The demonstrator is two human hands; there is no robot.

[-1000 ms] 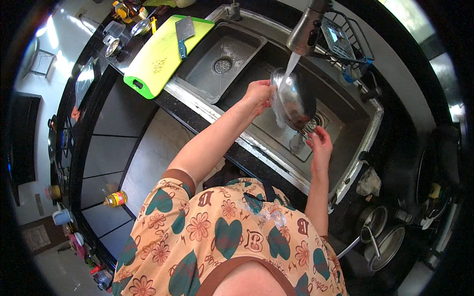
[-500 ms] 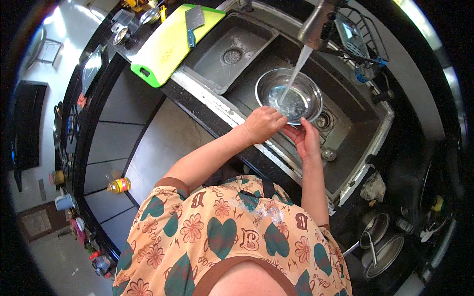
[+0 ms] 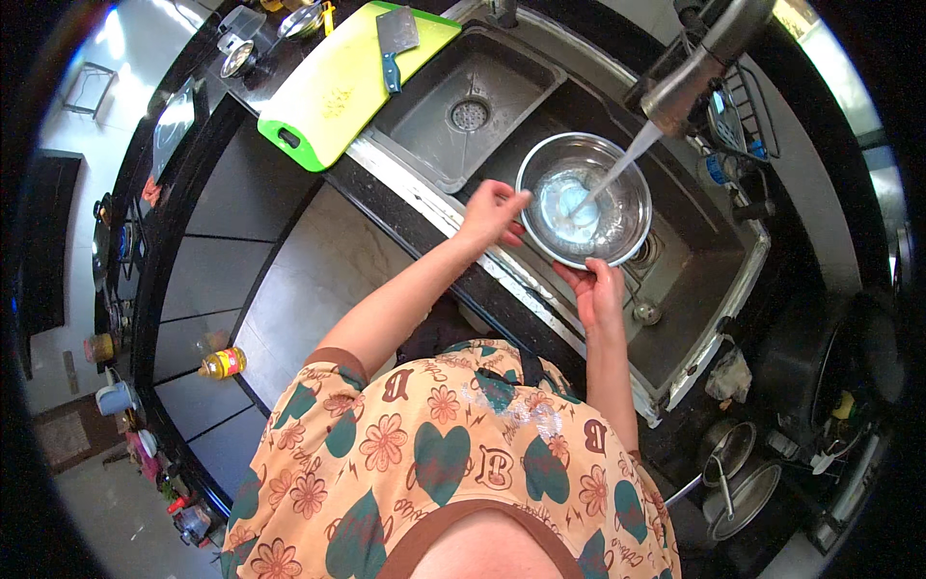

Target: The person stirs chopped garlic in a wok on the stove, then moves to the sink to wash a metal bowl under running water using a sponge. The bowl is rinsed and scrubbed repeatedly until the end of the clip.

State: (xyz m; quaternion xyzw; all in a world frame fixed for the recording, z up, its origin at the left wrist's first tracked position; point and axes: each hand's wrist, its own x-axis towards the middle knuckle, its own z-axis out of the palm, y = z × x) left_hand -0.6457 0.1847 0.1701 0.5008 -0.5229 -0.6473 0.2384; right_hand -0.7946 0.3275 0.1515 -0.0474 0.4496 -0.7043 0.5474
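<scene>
A shiny metal bowl (image 3: 625, 174) is under the tap (image 3: 709, 77), and a stream of water (image 3: 625, 166) runs into it. Water stands in the bowl. At its near rim, my right hand (image 3: 600, 291) grips it, thumb over the edge and fingers beneath. My left hand (image 3: 494, 214) is by the bowl's left side with fingers loosely bent and apart. Its fingertips come close to the rim; whether they touch is hard to tell. The bowl is over the larger basin of the dark sink (image 3: 714, 251).
Left of the bowl is a smaller basin (image 3: 424, 145) with a drain. Beyond it, a cleaver (image 3: 394, 48) lies on a green cutting board (image 3: 338, 96) with small yellowish bits. A wire rack (image 3: 748, 116) stands behind the tap. Pan lids (image 3: 743, 502) lie at the lower right.
My left hand has come off the near rim, its fingers loosening, and is now at the bowl's left side. My right hand keeps its grip. The whole view has shifted slightly.
</scene>
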